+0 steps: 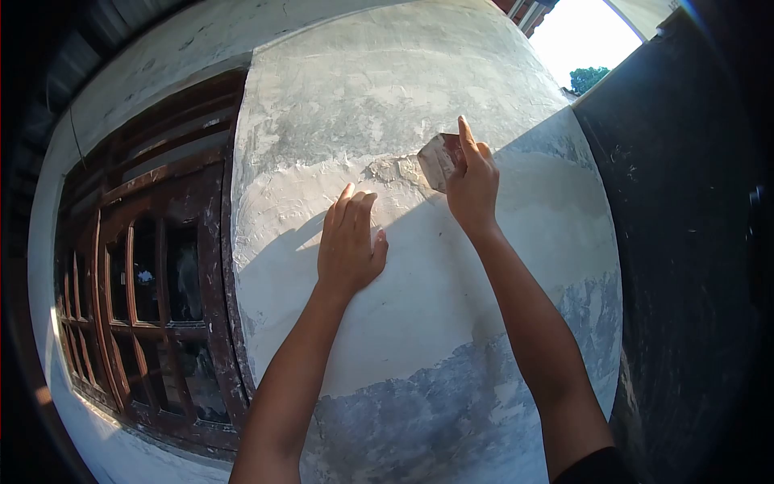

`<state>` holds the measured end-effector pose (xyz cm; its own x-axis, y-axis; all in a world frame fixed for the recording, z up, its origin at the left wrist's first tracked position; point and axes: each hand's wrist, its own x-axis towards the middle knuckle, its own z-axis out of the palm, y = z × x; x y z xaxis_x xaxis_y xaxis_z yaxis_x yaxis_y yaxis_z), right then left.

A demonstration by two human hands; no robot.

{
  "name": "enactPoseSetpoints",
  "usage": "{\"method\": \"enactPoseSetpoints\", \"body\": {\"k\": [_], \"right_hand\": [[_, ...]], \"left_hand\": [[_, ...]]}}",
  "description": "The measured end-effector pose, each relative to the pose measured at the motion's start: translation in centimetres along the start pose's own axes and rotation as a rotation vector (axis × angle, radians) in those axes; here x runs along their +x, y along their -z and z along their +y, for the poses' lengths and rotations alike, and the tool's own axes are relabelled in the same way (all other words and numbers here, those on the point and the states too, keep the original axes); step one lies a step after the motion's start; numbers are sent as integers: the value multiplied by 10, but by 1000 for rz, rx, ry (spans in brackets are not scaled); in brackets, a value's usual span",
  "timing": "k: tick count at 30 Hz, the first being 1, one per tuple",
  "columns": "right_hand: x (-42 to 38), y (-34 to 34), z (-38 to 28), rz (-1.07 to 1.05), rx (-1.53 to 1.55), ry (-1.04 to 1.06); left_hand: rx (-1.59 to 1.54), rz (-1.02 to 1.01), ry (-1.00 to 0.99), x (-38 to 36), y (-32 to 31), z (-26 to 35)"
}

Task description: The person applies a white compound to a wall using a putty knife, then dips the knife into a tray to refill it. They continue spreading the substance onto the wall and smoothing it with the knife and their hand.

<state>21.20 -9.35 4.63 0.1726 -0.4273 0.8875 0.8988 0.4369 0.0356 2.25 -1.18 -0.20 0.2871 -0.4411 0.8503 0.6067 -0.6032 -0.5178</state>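
Observation:
My right hand (474, 189) is closed around a putty knife (439, 164), its index finger stretched up along the tool. The broad blade points left and lies against the wall (419, 282) at a rough, flaking strip of plaster (397, 170). My left hand (349, 242) is lower and to the left, fingers spread and raised, close to the smooth pale band of the wall, with nothing in it. Its shadow falls on the wall to the left. The putty knife's handle is hidden in my right hand.
A brown wooden window (153, 274) with glass panes and worn paint is set in the wall on the left. To the right stands a dark wall (685, 242). Patchy grey plaster (403, 419) shows below the pale band. Sunlight crosses the upper wall diagonally.

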Motion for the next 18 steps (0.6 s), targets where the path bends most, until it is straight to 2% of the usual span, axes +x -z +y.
{"method": "enactPoseSetpoints", "body": {"k": [4, 7, 9, 10, 11, 13, 15, 16, 18], "right_hand": [[29, -40, 10, -24, 67, -73], [43, -63, 34, -94, -38, -144], [58, -58, 65, -86, -196, -205], [66, -29, 51, -149, -318, -234], [68, -22, 47, 8, -320, -311], [70, -24, 45, 80, -181, -302], [59, -42, 29, -76, -52, -219], [51, -44, 19, -176, -90, -175], [51, -44, 32, -133, -198, -205]], "left_hand": [[-13, 13, 33, -3, 0, 1], [3, 2, 15, -2, 1, 2], [11, -16, 12, -1, 2, 4], [18, -25, 18, -1, 3, 5], [24, -34, 24, 0, 3, 5], [22, -31, 14, 0, 1, 4], [15, -18, 14, 0, -1, 4], [14, -11, 9, -1, 0, 3], [27, 2, -11, -2, 2, 3]]}}
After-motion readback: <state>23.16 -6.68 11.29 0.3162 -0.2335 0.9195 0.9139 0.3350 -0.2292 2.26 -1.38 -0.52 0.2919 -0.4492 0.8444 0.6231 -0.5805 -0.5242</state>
